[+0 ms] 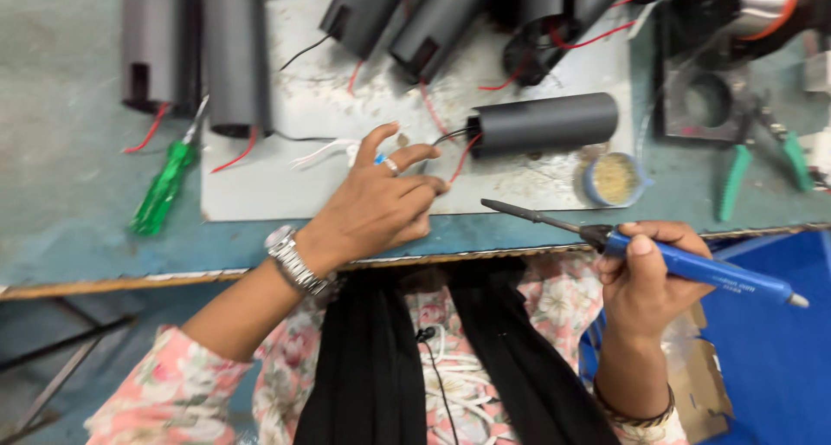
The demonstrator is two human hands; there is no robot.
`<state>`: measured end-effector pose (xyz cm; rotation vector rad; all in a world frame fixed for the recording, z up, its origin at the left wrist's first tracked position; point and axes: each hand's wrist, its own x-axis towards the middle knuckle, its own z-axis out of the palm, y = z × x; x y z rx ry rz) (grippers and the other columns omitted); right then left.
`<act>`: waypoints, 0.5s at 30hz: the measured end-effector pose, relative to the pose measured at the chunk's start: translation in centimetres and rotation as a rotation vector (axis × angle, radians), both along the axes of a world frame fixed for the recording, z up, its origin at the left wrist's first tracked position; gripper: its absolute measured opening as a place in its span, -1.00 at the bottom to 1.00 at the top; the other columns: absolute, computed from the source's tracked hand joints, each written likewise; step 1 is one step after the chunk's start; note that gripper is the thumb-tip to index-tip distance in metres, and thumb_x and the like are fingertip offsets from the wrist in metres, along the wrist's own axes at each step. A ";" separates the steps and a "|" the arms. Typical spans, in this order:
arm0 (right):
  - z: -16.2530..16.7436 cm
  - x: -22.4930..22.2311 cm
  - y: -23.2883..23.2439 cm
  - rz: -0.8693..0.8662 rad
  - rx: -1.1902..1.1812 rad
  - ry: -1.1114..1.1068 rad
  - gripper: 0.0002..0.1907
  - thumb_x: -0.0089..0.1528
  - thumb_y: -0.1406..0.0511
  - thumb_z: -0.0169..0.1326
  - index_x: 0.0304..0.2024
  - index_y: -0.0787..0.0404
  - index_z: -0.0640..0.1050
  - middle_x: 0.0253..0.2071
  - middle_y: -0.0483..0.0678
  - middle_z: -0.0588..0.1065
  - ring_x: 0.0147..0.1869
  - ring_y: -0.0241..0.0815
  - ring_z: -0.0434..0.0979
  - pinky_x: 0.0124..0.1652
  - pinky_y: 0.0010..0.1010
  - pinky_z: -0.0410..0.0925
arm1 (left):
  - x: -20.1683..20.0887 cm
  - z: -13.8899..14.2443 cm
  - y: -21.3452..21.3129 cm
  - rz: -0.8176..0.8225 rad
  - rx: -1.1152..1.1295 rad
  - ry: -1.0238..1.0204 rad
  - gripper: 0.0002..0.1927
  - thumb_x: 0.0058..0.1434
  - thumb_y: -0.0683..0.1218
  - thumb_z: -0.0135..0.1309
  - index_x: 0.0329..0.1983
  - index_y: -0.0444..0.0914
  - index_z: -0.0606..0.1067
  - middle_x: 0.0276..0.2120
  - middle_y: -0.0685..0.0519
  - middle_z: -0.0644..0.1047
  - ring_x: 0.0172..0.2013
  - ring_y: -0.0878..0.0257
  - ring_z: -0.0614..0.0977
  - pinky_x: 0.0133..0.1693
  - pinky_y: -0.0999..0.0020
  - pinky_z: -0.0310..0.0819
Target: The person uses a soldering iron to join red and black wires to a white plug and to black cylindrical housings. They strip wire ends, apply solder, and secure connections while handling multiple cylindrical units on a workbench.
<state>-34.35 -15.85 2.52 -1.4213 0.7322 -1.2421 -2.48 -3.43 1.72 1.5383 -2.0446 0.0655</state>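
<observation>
My left hand (385, 198) rests over the grey work plate (286, 194), its fingers pinched on thin wires, a black wire (446, 137) and a red wire (463, 155), that run from a dark cylinder (545, 123) lying on its side. White wires (325, 151) trail from under the fingers to the left. My right hand (645, 276) grips a blue-handled soldering iron (692, 267) near the bench's front edge. Its metal tip (519, 211) points left toward my left hand, a short gap away.
Several more dark cylinders (234, 55) with red and black leads lie along the back. A green screwdriver (164, 185) lies at left, a small round tin (615, 178) beside the plate, and green-handled pliers (736, 177) at right. The bench edge (130, 280) runs across below.
</observation>
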 end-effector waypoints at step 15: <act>-0.8 3.5 1.9 0.137 -0.095 0.251 -0.82 0.36 0.34 0.16 -0.14 0.40 0.54 -0.51 0.00 0.52 -0.53 -0.38 0.50 -0.46 -0.63 0.39 | 0.1 -0.2 0.0 0.007 -0.031 -0.023 -0.87 0.08 -0.11 0.19 -0.35 -0.19 0.49 -0.11 0.23 0.63 0.26 0.20 0.47 0.39 -0.19 0.03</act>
